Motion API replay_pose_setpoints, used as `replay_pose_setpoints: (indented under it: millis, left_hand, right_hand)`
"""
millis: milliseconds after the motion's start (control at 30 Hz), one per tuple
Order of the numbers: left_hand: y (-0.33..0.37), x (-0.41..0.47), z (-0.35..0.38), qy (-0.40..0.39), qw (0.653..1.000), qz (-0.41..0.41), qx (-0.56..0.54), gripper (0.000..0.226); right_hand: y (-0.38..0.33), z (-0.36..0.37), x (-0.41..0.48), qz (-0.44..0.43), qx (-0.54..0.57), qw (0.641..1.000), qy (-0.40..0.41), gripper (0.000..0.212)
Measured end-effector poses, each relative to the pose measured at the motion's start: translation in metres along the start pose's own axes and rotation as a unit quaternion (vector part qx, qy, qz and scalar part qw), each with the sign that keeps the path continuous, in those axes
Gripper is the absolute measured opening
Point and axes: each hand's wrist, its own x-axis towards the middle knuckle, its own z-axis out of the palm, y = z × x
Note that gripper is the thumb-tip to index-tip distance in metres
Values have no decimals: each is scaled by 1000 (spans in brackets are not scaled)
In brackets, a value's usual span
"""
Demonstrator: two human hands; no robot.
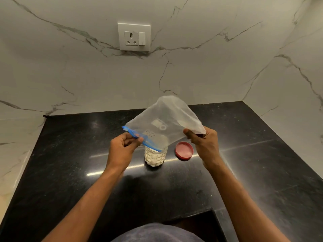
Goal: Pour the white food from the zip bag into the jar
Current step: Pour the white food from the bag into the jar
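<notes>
A clear zip bag (166, 121) with a blue zip strip is held tilted over a small clear jar (155, 157) on the black counter. The bag's blue mouth points down onto the jar's rim. The jar looks nearly full of white food. A little white residue clings inside the bag, which looks almost empty. My left hand (123, 149) pinches the blue zip edge at the left of the jar. My right hand (203, 143) grips the bag's lower right corner, raised above the counter.
A red jar lid (184, 151) lies upside down on the black counter (70, 163), just right of the jar. Marble walls close the back and right side, with a wall socket (134, 37) above. The counter's front edge has a cut-out near my body.
</notes>
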Motion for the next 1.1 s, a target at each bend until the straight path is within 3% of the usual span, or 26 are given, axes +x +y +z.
replay_pose_setpoints:
  millis: [233,367,567,733,900,1033,1067,1100]
  left_hand:
    - [0,-6,16,-74,997,-29,-20,31]
    - [0,-3,19,-66,997,-28,3,31]
    - [0,3,15,-80,996,-11,38,28]
    - [-2,3,11,-76,994,-4,72,28]
    - [0,1,12,-80,993,3,83,33]
    - [4,-1,13,-83,991,12,101,46]
    - [5,-2,13,-86,991,13,104,47]
    - [6,-2,14,-89,990,14,106,47]
  right_hand:
    - [3,6,-2,52,45,998,9,19]
    - [-5,1,0,33,103,994,-11,36]
    - [-13,-16,14,-7,130,991,8,20]
    - [-21,-17,14,-37,94,994,-51,29]
    - [-41,-23,24,-82,15,995,-49,13]
    - [-61,-26,33,-88,-103,985,-108,66]
    - [-67,-24,34,-96,-113,981,-129,61]
    - [-70,-21,36,-117,-114,978,-131,42]
